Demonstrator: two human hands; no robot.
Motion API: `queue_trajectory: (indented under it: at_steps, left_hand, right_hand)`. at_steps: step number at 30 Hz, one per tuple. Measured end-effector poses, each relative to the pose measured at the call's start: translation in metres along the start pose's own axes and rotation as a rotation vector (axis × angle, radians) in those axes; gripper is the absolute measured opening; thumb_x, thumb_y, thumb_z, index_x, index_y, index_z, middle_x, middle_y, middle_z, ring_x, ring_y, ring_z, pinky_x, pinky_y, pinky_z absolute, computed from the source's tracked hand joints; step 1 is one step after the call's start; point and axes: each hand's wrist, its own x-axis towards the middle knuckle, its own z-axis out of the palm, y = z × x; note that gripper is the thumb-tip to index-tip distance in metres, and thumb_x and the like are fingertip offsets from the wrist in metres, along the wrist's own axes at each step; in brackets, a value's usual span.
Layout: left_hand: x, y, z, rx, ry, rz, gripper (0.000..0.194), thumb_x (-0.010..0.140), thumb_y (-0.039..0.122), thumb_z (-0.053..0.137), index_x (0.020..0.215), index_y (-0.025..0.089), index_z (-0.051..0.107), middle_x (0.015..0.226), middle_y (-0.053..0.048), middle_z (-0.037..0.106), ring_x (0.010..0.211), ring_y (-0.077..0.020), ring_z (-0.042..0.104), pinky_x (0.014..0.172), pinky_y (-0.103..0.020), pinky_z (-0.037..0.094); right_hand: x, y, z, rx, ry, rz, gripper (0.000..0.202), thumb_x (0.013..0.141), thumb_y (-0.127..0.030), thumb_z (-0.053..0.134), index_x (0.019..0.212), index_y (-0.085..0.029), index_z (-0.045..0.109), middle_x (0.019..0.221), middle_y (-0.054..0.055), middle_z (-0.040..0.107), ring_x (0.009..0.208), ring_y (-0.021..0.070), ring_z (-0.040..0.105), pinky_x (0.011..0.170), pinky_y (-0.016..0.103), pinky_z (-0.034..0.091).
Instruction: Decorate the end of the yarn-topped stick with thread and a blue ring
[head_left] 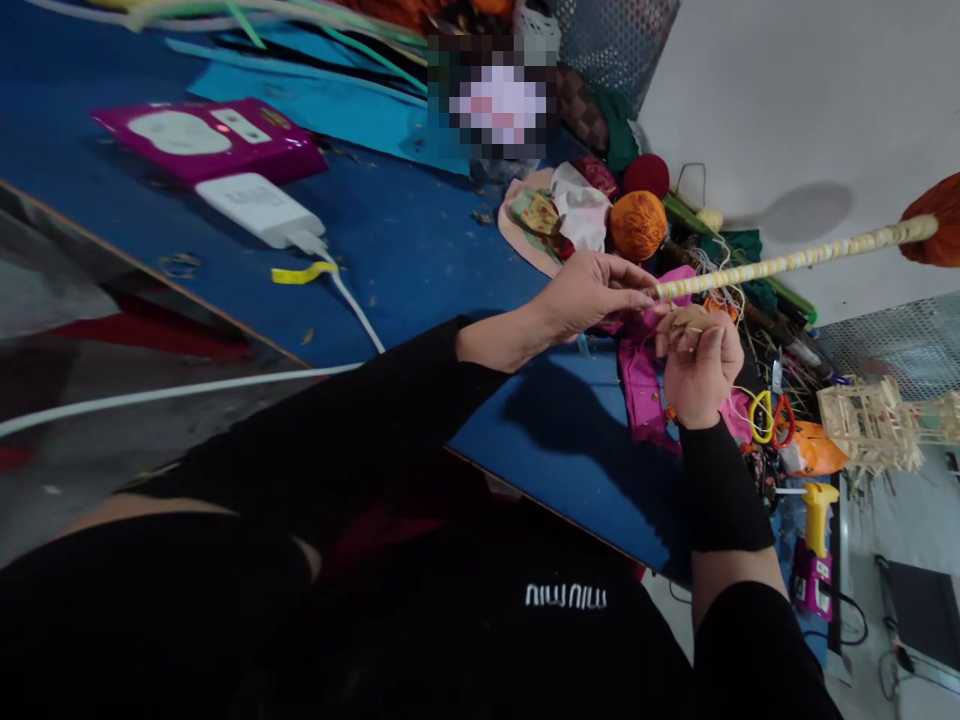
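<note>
The left hand (589, 295) has its fingers pinched around the near end of a striped, wrapped stick (795, 265), which slants up over the cluttered right part of the bench (420, 240) to an orange bulb (934, 225). The right hand (701, 365) curls its fingers just beside that end; what they grasp, I cannot tell. Pink cloth (637, 385) lies below, scissors (762, 418) nearby, and a yellow glue gun (819, 515) toward the bench's right edge.
</note>
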Motion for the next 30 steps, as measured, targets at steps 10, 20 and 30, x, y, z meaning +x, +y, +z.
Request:
queue_trajectory:
  at_steps: [10, 20, 30]
  left_hand:
    - [-0.007, 0.0, 0.008, 0.041, 0.006, -0.006, 0.025, 0.074, 0.021, 0.077, 0.095, 0.01, 0.084, 0.078, -0.008, 0.081, 0.066, -0.0148, 0.071, 0.064, -0.025, 0.058]
    - [-0.006, -0.003, 0.008, 0.14, -0.036, 0.073, 0.022, 0.075, 0.021, 0.073, 0.091, 0.009, 0.083, 0.074, -0.007, 0.078, 0.061, -0.0124, 0.065, 0.06, -0.023, 0.052]
    - [-0.01, -0.009, 0.008, 0.328, -0.081, 0.175, 0.026, 0.08, 0.034, 0.074, 0.092, 0.014, 0.084, 0.081, -0.006, 0.081, 0.072, -0.0158, 0.071, 0.066, -0.024, 0.051]
  right_hand:
    - [-0.012, -0.031, 0.0, -0.253, -0.049, 0.143, 0.038, 0.103, -0.048, 0.055, 0.073, -0.024, 0.056, 0.067, -0.003, 0.044, 0.061, 0.0113, 0.048, 0.062, 0.031, 0.044]
    - [0.009, -0.038, -0.012, -0.454, -0.114, -0.016, 0.041, 0.105, -0.05, 0.047, 0.075, -0.026, 0.059, 0.072, 0.001, 0.058, 0.09, 0.0197, 0.066, 0.095, 0.044, 0.054]
    - [0.019, -0.023, -0.029, -0.377, -0.172, 0.072, 0.038, 0.105, -0.05, 0.048, 0.081, -0.025, 0.06, 0.087, 0.001, 0.063, 0.089, 0.016, 0.067, 0.086, 0.038, 0.058]
